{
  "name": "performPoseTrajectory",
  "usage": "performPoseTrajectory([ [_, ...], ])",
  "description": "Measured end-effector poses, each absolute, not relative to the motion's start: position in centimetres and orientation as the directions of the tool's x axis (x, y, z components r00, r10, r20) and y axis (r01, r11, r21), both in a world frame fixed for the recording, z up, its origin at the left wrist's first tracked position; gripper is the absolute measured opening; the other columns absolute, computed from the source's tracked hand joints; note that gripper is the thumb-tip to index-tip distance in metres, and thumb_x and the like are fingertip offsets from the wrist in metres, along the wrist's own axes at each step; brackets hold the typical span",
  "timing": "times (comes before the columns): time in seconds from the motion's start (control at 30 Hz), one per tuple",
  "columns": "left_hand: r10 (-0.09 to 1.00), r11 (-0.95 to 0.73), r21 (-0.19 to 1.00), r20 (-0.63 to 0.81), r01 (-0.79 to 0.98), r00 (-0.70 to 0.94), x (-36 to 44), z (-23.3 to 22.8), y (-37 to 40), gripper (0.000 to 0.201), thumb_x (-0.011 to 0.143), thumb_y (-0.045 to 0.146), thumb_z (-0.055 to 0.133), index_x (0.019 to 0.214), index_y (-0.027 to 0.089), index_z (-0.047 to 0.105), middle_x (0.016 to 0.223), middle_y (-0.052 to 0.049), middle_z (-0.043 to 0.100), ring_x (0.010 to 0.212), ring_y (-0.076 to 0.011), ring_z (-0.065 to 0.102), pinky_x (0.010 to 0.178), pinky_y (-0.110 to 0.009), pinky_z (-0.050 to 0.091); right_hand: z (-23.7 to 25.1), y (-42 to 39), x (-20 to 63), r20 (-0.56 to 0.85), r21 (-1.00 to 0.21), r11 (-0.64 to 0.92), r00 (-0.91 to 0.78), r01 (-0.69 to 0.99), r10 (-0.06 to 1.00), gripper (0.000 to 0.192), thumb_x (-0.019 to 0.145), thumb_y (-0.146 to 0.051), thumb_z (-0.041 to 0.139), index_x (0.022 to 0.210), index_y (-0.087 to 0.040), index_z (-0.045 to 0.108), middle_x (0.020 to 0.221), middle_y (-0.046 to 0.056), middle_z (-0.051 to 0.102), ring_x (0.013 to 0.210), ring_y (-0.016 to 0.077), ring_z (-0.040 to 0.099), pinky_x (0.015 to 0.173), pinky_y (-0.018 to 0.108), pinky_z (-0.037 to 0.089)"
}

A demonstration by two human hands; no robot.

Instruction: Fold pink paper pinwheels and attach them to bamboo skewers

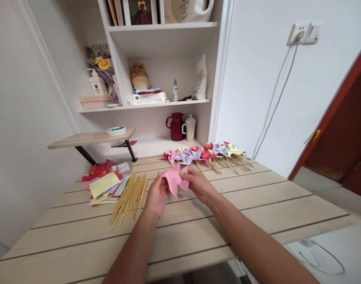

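Note:
A pink paper pinwheel (174, 180) with folded blades is held up over the middle of the table, between both hands. My left hand (158, 194) grips its left side, the fingers partly hidden behind the paper. On its right side, my right hand (198, 183) pinches a blade between thumb and fingers. No stick shows on this pinwheel. Left of my left hand lies a loose pile of thin wooden sticks (130, 197). Beyond the hands, several pinwheels on sticks (192, 156) in red, purple, pink and pale yellow lie in a row.
Coloured paper sheets (105, 185) are stacked at the left, beside red paper pieces (101, 170). A small raised wooden shelf (88, 138) stands behind them, carrying a round white container (116, 130). A red jug (177, 127) and a cup (190, 128) stand in the cabinet at the back.

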State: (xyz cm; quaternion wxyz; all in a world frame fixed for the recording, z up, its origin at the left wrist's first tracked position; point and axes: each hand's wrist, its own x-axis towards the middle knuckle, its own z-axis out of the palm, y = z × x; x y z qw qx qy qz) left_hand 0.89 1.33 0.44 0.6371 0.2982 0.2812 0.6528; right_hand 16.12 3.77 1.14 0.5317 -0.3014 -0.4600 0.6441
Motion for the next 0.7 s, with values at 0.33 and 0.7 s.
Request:
performPoseTrajectory([
  [0.33, 0.99, 0.004, 0.843, 0.072, -0.539, 0.119, 1.14, -0.12, 1.13, 0.033, 0.072, 0.041, 0.083, 0.086, 0.015, 0.071, 0.066, 0.001, 0.062, 0.052, -0.006, 0.046, 0.051, -0.018, 0.038, 1.43, 4.22, 16.83, 0.206, -0.908, 0.128, -0.16, -0.398, 0.965, 0.037, 0.065, -0.047, 0.083, 0.074, -0.019, 0.06, 0.059, -0.005, 0.055, 0.05, 0.0095, 0.041, 0.047, 0.023, 0.026],
  [0.7, 0.975, 0.003, 0.894, 0.098, -0.448, 0.202, 1.45, -0.36, 0.95, 0.026, 0.076, 0.037, 0.079, 0.088, 0.014, 0.077, 0.081, -0.006, 0.07, 0.072, -0.0118, 0.056, 0.068, -0.022, 0.044, 1.92, 3.4, 16.18, 0.33, -0.914, 0.295, -0.089, -0.279, 0.94, 0.028, 0.069, -0.043, 0.079, 0.076, -0.021, 0.064, 0.065, -0.003, 0.058, 0.058, 0.0133, 0.049, 0.055, 0.026, 0.037],
])
